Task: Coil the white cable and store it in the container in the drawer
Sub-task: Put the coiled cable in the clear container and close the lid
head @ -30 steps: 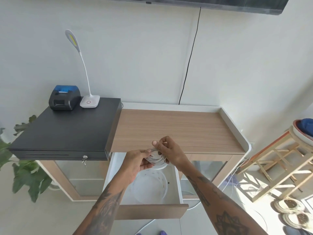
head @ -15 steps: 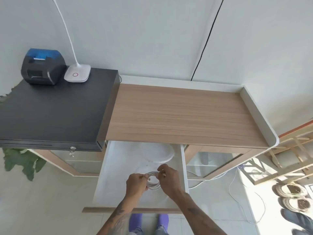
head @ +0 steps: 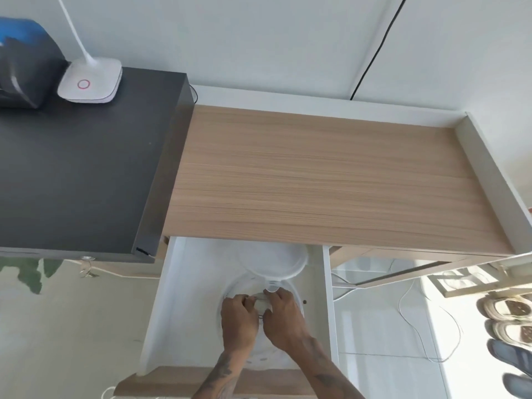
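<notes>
The white drawer (head: 178, 289) stands pulled out under the wooden desk top. In it sits a round white container (head: 230, 286), its rim showing around my hands. Its round lid (head: 276, 262) leans at the back of the drawer, partly under the desk. My left hand (head: 239, 319) and my right hand (head: 283, 318) are side by side inside the container, both closed on the coiled white cable (head: 262, 302). Only a small part of the coil shows between my fingers.
The wooden desk top (head: 331, 180) overhangs the drawer's back. A black cash box (head: 72, 174) carries a lamp base (head: 90, 82) and a blue-topped printer (head: 26, 67). Loose white wires (head: 414, 326) and sandals (head: 506, 309) lie on the floor at the right.
My hands have carried the coil from in front of the desk edge down into the drawer and into the container. My view has tilted downward and closer.
</notes>
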`<action>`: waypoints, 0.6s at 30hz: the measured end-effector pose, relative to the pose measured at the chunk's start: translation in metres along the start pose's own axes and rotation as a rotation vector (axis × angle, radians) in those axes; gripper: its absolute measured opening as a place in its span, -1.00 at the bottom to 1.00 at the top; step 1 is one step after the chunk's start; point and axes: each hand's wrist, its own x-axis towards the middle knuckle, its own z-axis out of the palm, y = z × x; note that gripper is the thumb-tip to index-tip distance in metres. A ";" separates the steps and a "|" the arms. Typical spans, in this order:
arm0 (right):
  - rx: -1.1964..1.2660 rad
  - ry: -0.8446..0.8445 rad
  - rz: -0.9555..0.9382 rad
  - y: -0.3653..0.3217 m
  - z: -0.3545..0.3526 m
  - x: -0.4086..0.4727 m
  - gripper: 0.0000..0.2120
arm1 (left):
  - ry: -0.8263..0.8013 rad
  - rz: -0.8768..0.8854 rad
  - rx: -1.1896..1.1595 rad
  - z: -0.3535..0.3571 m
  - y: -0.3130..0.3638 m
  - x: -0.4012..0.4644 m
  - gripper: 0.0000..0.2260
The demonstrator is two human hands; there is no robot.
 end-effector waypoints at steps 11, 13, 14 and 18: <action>0.669 0.180 0.658 0.012 -0.064 0.005 -0.51 | 0.105 0.039 -0.049 0.007 0.000 0.008 -0.73; 0.919 0.156 0.734 0.011 -0.058 0.022 -0.57 | 0.127 -0.020 -0.116 0.005 0.004 0.012 -0.85; 1.031 0.174 0.751 0.013 -0.055 0.029 -0.57 | 0.130 -0.042 -0.153 0.004 0.006 0.013 -0.86; 1.203 0.249 0.750 0.017 -0.054 0.041 -0.67 | -0.004 -0.100 -0.312 -0.010 0.011 0.011 -0.77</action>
